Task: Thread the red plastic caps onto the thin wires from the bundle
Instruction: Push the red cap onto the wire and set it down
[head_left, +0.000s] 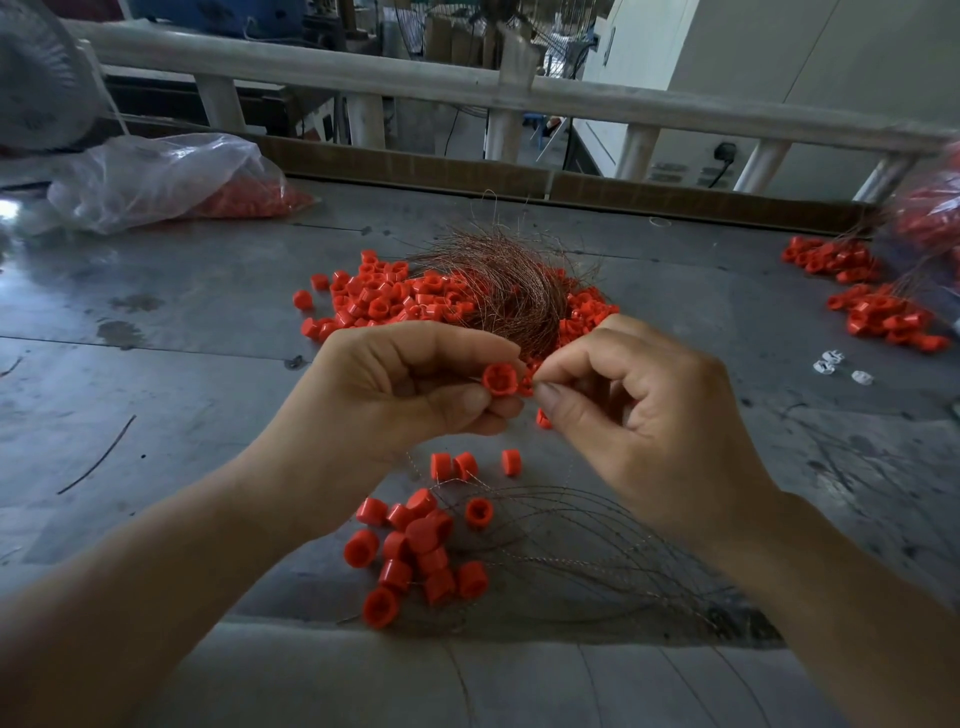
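On the scuffed grey metal table before a pale railing, the left hand pinched a red cap while the right hand pinched a barely visible thin wire.

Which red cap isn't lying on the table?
The red cap pinched in the left hand, right next to the right hand. The others lie on the table or in the plastic bag.

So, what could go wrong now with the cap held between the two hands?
The left hand holds the red cap only by fingertips, so it may slip and fall among the caps below. The right hand pinches a wire too thin to see well; it may miss the cap and bend.
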